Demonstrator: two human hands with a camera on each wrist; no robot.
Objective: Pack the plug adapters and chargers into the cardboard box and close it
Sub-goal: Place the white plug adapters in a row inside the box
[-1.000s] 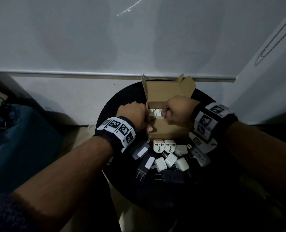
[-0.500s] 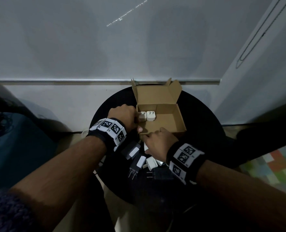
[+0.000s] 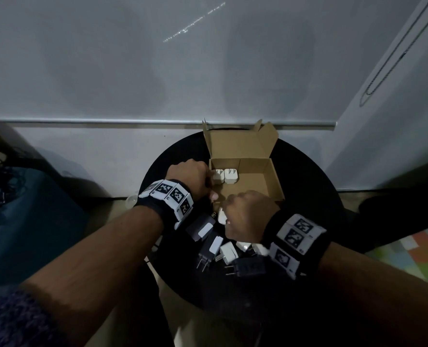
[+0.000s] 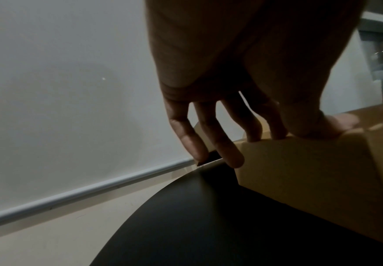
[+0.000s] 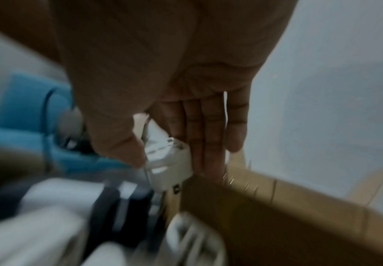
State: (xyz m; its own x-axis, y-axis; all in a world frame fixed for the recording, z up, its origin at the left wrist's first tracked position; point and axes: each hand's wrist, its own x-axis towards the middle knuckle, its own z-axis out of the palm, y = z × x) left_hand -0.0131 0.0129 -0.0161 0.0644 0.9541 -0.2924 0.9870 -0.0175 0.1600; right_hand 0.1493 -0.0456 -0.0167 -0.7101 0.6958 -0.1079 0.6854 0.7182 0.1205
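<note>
The open cardboard box [image 3: 270, 181] stands on the round black table [image 3: 308, 186] with its lid up. Two white chargers [image 3: 225, 176] sit side by side in its far left corner. My left hand [image 3: 190, 179] grips the box's left wall, fingers [image 4: 231, 153] outside and thumb on the rim of the box [image 4: 299, 171]. My right hand [image 3: 245, 214] is at the box's near left corner and pinches a white plug adapter [image 5: 169, 167] between thumb and fingers; a bit of the adapter [image 3: 222, 216] shows under the hand.
Several loose adapters lie in front of the box: grey-and-white ones [image 3: 201, 227], a white one [image 3: 229, 252], a black one [image 3: 248, 267]. A white wall is close behind the table. A blue cushion [image 3: 20, 221] sits to the left, a coloured mat [image 3: 420, 251] to the right.
My right hand left the inside of the box, came down to the pile in front and took hold of a white adapter. The left hand stayed on the box's left wall.
</note>
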